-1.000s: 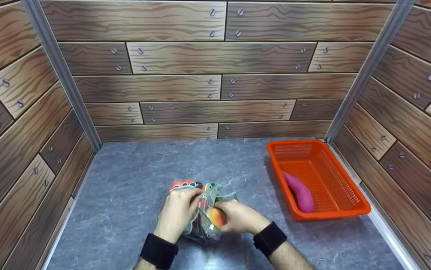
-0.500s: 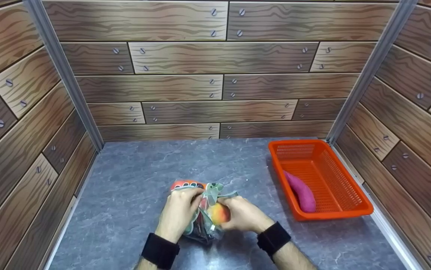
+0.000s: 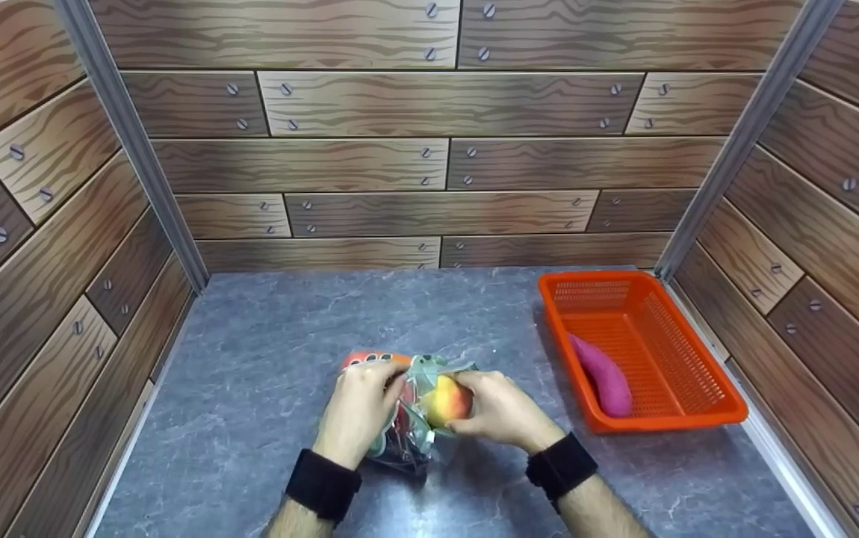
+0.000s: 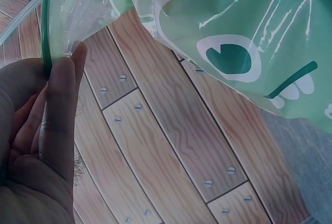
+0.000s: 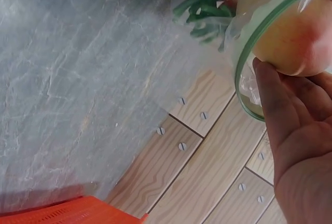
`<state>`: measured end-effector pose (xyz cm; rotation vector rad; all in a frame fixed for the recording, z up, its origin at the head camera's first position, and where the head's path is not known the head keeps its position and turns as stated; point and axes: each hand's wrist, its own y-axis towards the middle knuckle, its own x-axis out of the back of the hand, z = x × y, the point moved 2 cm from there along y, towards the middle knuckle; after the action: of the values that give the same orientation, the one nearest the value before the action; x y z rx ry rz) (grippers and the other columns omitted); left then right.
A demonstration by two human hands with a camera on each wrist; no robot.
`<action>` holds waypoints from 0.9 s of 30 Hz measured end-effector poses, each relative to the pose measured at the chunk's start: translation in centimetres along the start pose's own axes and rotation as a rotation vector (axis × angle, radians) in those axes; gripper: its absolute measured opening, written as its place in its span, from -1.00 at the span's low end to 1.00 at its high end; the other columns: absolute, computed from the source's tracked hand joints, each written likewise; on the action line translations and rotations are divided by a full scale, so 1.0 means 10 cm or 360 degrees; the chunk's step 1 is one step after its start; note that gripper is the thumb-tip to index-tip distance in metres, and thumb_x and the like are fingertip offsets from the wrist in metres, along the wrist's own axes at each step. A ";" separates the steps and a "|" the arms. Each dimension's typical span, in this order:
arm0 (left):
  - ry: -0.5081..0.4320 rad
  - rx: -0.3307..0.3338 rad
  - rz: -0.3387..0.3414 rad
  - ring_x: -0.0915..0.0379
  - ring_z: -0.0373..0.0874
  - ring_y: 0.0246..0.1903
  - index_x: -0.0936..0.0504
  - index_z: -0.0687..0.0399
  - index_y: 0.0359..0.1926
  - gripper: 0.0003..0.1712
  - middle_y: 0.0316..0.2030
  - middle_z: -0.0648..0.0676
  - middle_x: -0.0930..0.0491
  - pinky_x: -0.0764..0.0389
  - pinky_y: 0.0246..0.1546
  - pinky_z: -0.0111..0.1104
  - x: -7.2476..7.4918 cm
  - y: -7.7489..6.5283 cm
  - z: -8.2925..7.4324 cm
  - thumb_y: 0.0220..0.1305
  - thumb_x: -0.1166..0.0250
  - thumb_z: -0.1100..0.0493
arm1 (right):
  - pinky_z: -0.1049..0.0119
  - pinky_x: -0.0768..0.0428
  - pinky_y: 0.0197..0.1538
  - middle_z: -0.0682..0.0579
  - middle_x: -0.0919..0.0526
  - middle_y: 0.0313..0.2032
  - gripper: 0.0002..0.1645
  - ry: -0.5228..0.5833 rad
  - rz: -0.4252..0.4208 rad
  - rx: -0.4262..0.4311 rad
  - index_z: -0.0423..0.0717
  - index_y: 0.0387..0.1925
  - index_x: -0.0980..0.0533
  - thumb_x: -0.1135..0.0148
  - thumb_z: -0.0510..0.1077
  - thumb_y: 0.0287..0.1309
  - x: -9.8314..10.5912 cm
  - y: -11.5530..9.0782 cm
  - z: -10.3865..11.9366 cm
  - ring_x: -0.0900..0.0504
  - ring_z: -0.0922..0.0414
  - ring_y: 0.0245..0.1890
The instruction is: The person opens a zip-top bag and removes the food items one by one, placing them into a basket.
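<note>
Peach (image 3: 450, 401) sits at the mouth of the clear, green-printed zip bag (image 4: 290, 37), and more of its yellow-red side shows now than half a second ago, your right hand (image 3: 504, 411) having shifted up and rightward with it. That seems to mean the fruit is working free of the plastic, though the right wrist view has the bag's green edge crossing in front of it. Your right fingers are clamped round the peach; your left hand (image 3: 358, 407) pinches the bag's edge, much as before. A sweet potato (image 3: 603, 375) lies along the left side of the orange basket (image 3: 668, 424). Bag and basket rest on a grey marbled worktop (image 3: 265, 351), enclosed by wood-print panels (image 3: 355, 164) and metal corner posts (image 3: 135, 142).
</note>
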<state>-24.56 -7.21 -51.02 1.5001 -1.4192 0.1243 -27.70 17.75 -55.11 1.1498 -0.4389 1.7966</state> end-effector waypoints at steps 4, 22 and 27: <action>0.0000 0.0002 0.0001 -0.97 -0.01 -0.07 -0.96 0.09 0.07 -0.77 -0.10 0.12 -0.99 -0.97 0.04 -0.10 0.00 0.04 0.00 0.48 -0.58 0.38 | 0.02 -0.96 0.15 -0.14 -0.94 0.13 -0.20 -0.0019 -0.0073 0.0014 -0.21 0.33 -0.73 -0.86 -0.04 0.10 0.09 0.00 0.00 -0.93 -0.03 0.03; -0.0040 0.0031 0.0019 -0.97 0.04 -0.03 -0.97 0.12 0.03 -0.85 -0.07 0.12 -0.99 -0.97 0.11 -0.07 0.01 0.11 0.02 0.55 -0.54 0.35 | 0.02 -0.94 0.28 -0.06 -0.92 0.23 -0.15 -0.0014 -0.0243 0.0043 -0.13 0.45 -0.68 -0.85 -0.11 0.16 0.44 -0.09 -0.06 -0.92 0.05 0.14; -0.0051 0.0046 0.0036 -0.97 0.03 -0.04 -0.96 0.12 0.03 -0.84 -0.06 0.12 -0.99 -0.97 0.11 -0.07 0.02 0.12 0.03 0.56 -0.54 0.34 | -0.01 -0.92 0.34 -0.13 -0.90 0.28 -0.11 -0.0008 -0.0278 0.0008 -0.19 0.49 -0.66 -0.85 -0.12 0.18 0.53 -0.12 -0.10 -0.92 -0.01 0.19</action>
<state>-25.58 -7.27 -50.32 1.5162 -1.4659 0.1358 -27.91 21.74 -51.28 1.1601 -0.3265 1.6443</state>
